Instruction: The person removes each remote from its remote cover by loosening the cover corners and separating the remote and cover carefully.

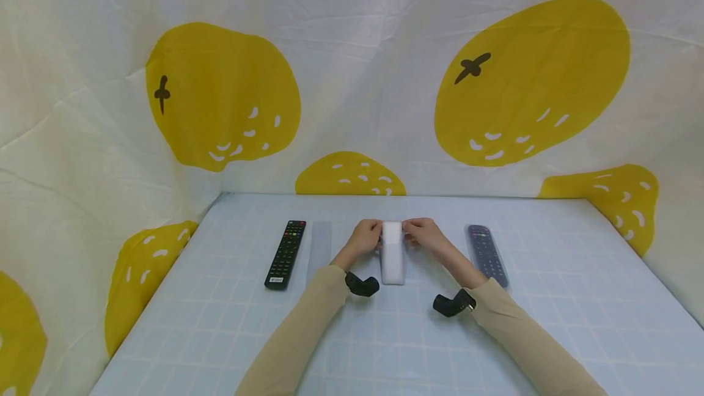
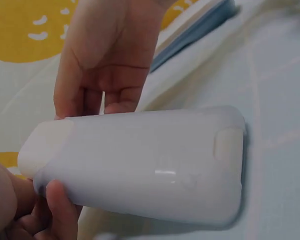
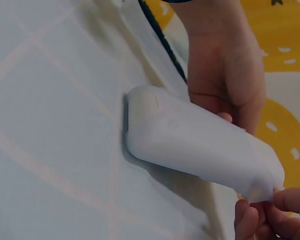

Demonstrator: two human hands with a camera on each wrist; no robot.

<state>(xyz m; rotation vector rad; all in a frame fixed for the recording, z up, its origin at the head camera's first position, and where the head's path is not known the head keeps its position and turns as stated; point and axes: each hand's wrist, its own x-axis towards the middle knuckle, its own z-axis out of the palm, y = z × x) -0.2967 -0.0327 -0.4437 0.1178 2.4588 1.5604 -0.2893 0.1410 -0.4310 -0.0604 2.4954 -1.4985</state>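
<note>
Between my hands is a white remote control point(image 1: 392, 249), tilted with its near end on the table and its buttons turned from view. A translucent soft cover point(image 2: 150, 160) encloses most of it; the bare far end point(image 2: 45, 145) sticks out past the cover's rim. My left hand point(image 1: 365, 236) pinches the cover's rim at the left far corner. On the opposite side my right hand point(image 1: 426, 234) pinches the rim at the right far corner, as the right wrist view shows. Some fingertips of both hands are hidden behind the remote.
A black remote control point(image 1: 285, 255) lies to the left. Beside it is a flat translucent strip or sleeve point(image 1: 320, 246), partly behind my left arm. A dark remote in a clear cover point(image 1: 487, 252) lies right, partly behind my right forearm. A patterned curtain point(image 1: 352, 78) stands behind the table.
</note>
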